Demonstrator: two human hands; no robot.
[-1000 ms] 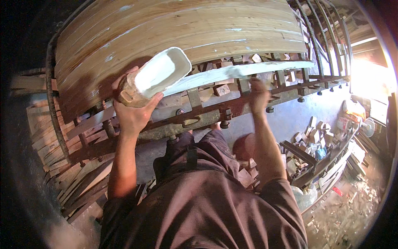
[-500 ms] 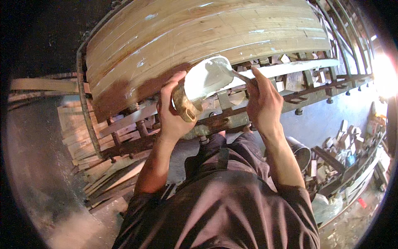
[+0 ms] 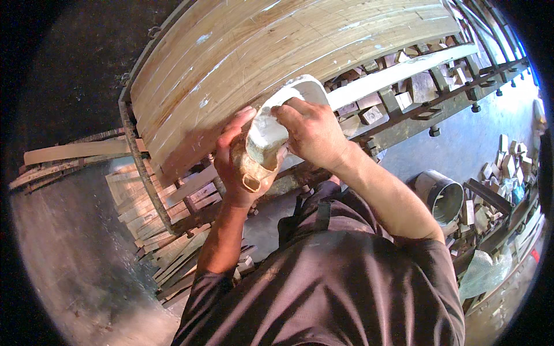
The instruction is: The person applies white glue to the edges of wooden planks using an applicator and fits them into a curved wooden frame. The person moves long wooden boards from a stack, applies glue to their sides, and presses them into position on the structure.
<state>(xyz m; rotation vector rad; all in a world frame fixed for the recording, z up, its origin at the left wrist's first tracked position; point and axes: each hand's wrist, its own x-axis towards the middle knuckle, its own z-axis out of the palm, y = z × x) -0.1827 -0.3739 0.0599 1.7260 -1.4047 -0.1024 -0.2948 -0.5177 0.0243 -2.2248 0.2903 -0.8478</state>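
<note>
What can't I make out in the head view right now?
Head view, hidden: what the bare right hand grips, if anything, behind its curled fingers.
Head view, hidden: part of the brown container with white-coated insides, behind that hand.
Head view, cut off: the far side of the pale wooden plank panel, by the top edge.

One left hand [image 3: 238, 164] and one right hand [image 3: 318, 134] are at one white-lined container [image 3: 313, 89]. Beyond the container lies one wooden panel [image 3: 248, 63]. Right of the container are one white-coated strip [image 3: 404, 73], one bucket [image 3: 428, 185], one clear plastic piece [image 3: 486, 272] and wood blocks [image 3: 508, 165] too numerous to count.
</note>
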